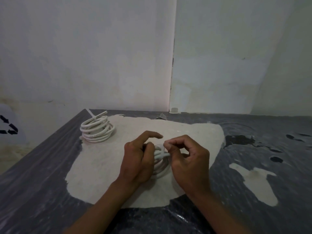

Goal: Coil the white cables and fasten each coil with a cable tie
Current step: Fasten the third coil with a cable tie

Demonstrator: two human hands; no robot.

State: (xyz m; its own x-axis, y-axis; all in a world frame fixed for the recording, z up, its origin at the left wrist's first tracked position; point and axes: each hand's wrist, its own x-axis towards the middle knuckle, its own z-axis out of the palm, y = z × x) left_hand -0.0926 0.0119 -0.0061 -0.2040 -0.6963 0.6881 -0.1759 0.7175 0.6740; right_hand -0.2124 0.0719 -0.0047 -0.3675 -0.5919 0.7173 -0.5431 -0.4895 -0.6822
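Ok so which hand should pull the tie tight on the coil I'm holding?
Probably the right hand: its fingertips already pinch what looks like the cable tie at the top of the coil. The left hand grips the coil's side, steadying it, so it is better left there.

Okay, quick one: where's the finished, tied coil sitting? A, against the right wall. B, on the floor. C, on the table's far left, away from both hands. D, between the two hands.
C: the tied coil lies on the table at far left with its tie sticking up, apart from the left hand and right hand, which hold another coil.
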